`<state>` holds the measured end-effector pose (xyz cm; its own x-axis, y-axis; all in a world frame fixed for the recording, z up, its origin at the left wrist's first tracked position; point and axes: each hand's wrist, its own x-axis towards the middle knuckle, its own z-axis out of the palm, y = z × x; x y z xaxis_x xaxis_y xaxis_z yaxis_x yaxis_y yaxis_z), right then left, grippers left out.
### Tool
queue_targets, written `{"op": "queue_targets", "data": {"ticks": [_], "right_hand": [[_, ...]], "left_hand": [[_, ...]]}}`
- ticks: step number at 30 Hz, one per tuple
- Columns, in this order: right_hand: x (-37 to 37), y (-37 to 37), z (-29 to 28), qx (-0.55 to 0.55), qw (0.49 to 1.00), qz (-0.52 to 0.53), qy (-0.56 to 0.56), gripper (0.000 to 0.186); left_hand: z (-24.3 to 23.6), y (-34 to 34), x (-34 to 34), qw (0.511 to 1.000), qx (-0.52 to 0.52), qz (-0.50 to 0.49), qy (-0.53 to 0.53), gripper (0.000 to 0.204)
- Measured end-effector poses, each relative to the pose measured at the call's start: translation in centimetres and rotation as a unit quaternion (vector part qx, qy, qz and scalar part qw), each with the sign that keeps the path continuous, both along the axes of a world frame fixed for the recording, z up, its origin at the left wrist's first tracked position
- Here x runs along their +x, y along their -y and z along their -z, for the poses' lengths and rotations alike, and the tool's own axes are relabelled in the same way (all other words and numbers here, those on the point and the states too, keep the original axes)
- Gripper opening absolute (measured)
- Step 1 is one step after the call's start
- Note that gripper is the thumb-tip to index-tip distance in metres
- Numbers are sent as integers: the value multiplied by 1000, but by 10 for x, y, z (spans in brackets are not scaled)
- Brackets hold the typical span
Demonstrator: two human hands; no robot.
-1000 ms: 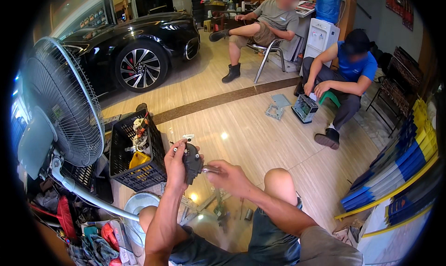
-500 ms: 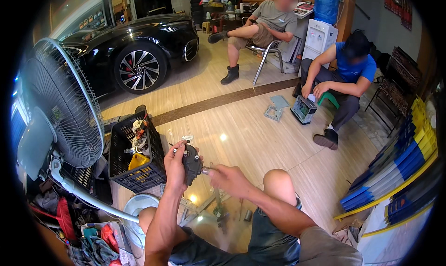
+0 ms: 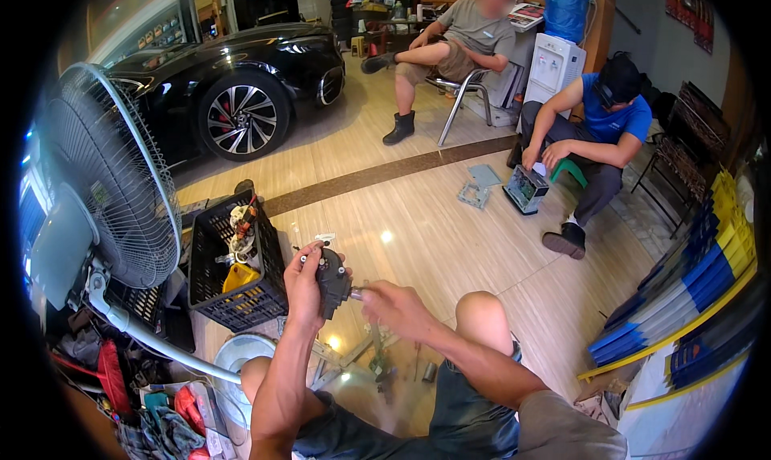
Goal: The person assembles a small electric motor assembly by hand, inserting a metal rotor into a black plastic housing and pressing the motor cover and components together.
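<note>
- The dark part (image 3: 331, 283) has a mostly matte, black surface, rounded along its upper right edge and narrowing toward its lower end; small pale metal fittings dot its upper face.
- A short metal piece (image 3: 356, 294), shiny and apparently cylindrical, meets the dark part's right side.
- The floor (image 3: 393, 195) is glossy, pale beige with fine streaks, and crossed by a brown speckled band.
- The black crate (image 3: 241, 301) has latticed plastic walls and carries a smooth yellow object (image 3: 239, 277) among tangled pieces.
- The fan (image 3: 112, 179) has a round cage of thin curved wires.
- Left hand (image 3: 303, 287): its grip is closed around the dark part, thumb on the near face, some fingertips showing past the far edge.
- Right hand (image 3: 393, 307): its grip is drawn together, pinching the metal piece between thumb and curled fingers; the exact finger contact is too small to tell.
- The dark part sits in the left grip, raised above the floor, just left of the right grip, with the metal piece between.
- The black crate stands on the floor, left of the left hand.
</note>
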<state>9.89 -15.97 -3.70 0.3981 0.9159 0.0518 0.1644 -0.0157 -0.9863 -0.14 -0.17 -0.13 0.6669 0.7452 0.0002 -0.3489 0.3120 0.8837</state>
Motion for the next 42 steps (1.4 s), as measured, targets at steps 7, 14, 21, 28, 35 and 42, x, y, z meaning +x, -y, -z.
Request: {"op": "queue_targets", "data": {"ticks": [7, 14, 21, 28, 35, 42], "right_hand": [[3, 1, 0, 39, 999, 3, 21, 43], [-7, 0, 4, 106, 993, 37, 28, 48], [3, 2, 1, 7, 997, -32, -72, 44], [0, 0, 3, 55, 998, 0, -38, 45], [-8, 0, -3, 76, 994, 25, -68, 44], [0, 1, -2, -17, 998, -20, -59, 41]], "left_hand": [[-1, 0, -1, 1000, 2, 2, -8, 28], [1, 1, 2, 1000, 2, 4, -3, 28], [-1, 3, 1, 1000, -2, 9, 0, 26], [-2, 2, 1, 1000, -9, 2, -2, 24], [-3, 3, 1, 1000, 3, 4, 3, 28], [0, 2, 1, 1000, 3, 11, -3, 26]]}}
